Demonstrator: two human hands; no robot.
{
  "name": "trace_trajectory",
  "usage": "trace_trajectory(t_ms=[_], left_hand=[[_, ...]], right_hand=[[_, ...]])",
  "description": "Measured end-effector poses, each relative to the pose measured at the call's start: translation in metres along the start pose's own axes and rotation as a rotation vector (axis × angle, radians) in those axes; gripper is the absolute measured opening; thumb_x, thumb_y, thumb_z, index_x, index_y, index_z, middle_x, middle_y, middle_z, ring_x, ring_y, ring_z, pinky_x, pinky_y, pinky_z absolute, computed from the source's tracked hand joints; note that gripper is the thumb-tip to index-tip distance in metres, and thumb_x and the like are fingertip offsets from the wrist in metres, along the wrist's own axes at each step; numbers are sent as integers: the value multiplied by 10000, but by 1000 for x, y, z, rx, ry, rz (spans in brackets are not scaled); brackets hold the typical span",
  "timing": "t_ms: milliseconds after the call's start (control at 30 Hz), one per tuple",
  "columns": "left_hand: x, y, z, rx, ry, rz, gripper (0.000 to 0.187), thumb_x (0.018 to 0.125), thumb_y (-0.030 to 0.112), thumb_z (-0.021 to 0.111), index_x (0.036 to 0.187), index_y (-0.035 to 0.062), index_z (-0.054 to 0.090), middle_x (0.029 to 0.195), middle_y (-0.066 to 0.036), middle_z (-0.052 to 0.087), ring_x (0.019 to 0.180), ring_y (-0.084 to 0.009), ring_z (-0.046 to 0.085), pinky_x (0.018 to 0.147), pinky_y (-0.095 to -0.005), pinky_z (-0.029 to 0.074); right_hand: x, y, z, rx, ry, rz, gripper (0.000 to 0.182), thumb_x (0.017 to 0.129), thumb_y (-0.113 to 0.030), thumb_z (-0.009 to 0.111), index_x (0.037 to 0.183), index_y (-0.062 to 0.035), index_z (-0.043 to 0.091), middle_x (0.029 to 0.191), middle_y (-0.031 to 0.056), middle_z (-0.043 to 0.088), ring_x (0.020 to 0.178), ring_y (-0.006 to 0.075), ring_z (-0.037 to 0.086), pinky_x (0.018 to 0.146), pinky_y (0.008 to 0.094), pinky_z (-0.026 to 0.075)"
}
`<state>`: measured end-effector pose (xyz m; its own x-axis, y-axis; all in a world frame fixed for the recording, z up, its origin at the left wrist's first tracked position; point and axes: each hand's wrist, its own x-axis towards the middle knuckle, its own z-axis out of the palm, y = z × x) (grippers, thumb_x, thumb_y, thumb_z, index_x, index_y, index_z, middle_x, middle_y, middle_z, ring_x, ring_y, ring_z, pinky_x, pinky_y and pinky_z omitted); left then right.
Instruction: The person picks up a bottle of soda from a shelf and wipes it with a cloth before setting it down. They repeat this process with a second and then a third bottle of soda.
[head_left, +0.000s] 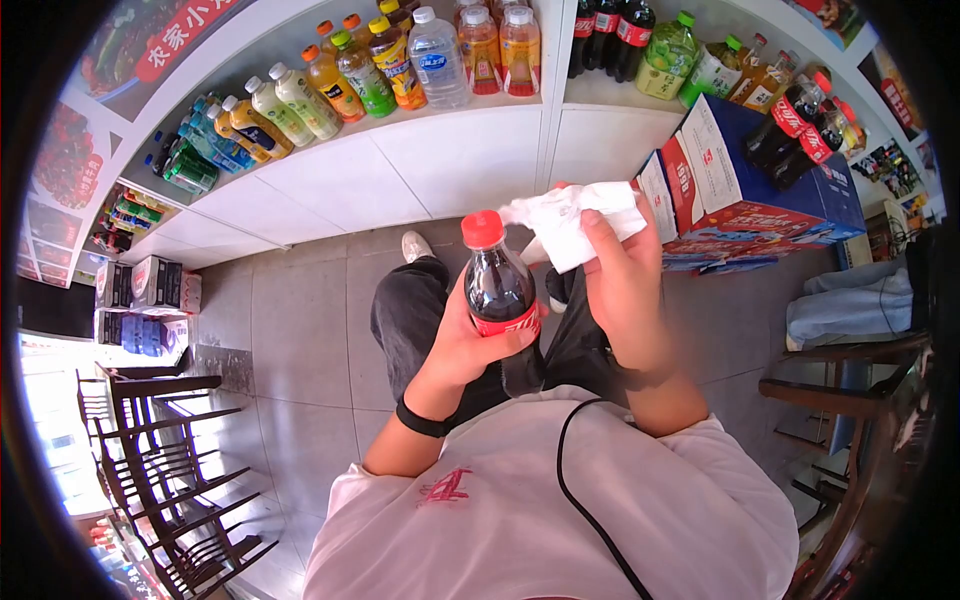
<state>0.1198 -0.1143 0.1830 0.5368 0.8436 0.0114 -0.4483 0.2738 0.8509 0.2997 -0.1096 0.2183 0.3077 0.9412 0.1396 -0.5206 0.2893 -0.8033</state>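
Note:
A cola bottle point(503, 290) with a red cap and red label stands nearly upright in front of my body, filled with dark liquid. My left hand point(470, 335) is wrapped round its middle, thumb across the label. To the right of the bottle, my right hand point(622, 275) pinches a crumpled white tissue point(585, 222) between thumb and fingers. One end of the tissue reaches toward the red cap, at about the same height. A black band sits on my left wrist.
Ahead runs a white shelf point(400, 125) lined with drink bottles. Stacked cartons point(720, 185) stand at the right, with cola bottles point(800, 125) on top. Dark wooden chairs point(165, 470) are at the left, and more wooden furniture point(830, 400) is at the right. A black cable point(572, 480) crosses my shirt.

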Motion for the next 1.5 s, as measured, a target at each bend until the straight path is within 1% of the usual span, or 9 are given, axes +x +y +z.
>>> trace_trajectory(t_ms=[300,500,767,800,900,1033,1200,1333,1500], left_hand=[[6,-6,2,63,57,53,685,746,-6,780,1333,44,429,1169,-41,580,1099,-126,564,904,-302,492],[0,0,9,210,55,54,652,704,-1,774,1272,51,458,1083,-11,577,986,-98,573,860,-286,488],[-3,10,5,305,-108,-62,798,666,60,818,1359,30,425,1164,-37,569,1037,-108,563,903,-281,459],[-5,10,9,307,-65,-77,800,666,68,821,1359,28,424,1173,-39,568,1043,-112,564,906,-281,459],[-7,10,13,411,34,-46,757,672,114,843,1310,16,448,1158,-54,588,1038,-121,578,905,-290,468],[-1,8,5,516,114,110,726,662,156,885,1242,15,473,1119,-63,612,1009,-121,598,895,-298,480],[-1,12,11,375,73,138,760,667,124,875,1280,12,440,1123,-55,607,1022,-125,600,888,-298,486],[-6,12,18,330,29,33,734,675,71,837,1282,12,428,1104,-63,604,999,-114,597,858,-283,492],[-7,10,21,482,-20,-58,732,668,102,839,1274,-3,441,1073,-67,605,959,-121,590,833,-281,493]], right_hand=[[-25,20,16,-471,-424,-431,317,819,-58,736,1096,-16,587,1368,249,515,1225,339,555,1003,400,437],[-17,22,-2,-328,-352,-166,167,893,-59,664,987,-13,534,1092,130,627,938,158,589,836,307,475],[-14,8,9,-257,-570,69,564,885,-120,701,1361,7,427,1152,118,659,1052,164,622,911,322,494],[-14,4,10,-311,-558,91,519,939,-216,638,1340,45,437,1166,203,650,1107,260,636,980,387,477],[-15,15,16,-230,-406,85,434,955,-203,635,1295,33,504,1104,108,678,1006,148,627,893,300,487],[-24,26,10,-410,-498,-136,471,1031,-305,459,1330,58,482,1183,153,637,1041,199,610,899,314,467],[-23,26,7,-320,-532,-75,517,1051,-256,381,1461,56,344,1355,215,521,1241,263,516,1057,339,369],[-14,18,12,-189,-346,-27,615,1059,-363,374,1535,-43,151,1335,279,524,1071,361,653,953,440,512],[0,1,15,-157,-455,-206,397,1044,-326,416,1148,19,582,1298,251,564,1017,299,663,883,379,520]])
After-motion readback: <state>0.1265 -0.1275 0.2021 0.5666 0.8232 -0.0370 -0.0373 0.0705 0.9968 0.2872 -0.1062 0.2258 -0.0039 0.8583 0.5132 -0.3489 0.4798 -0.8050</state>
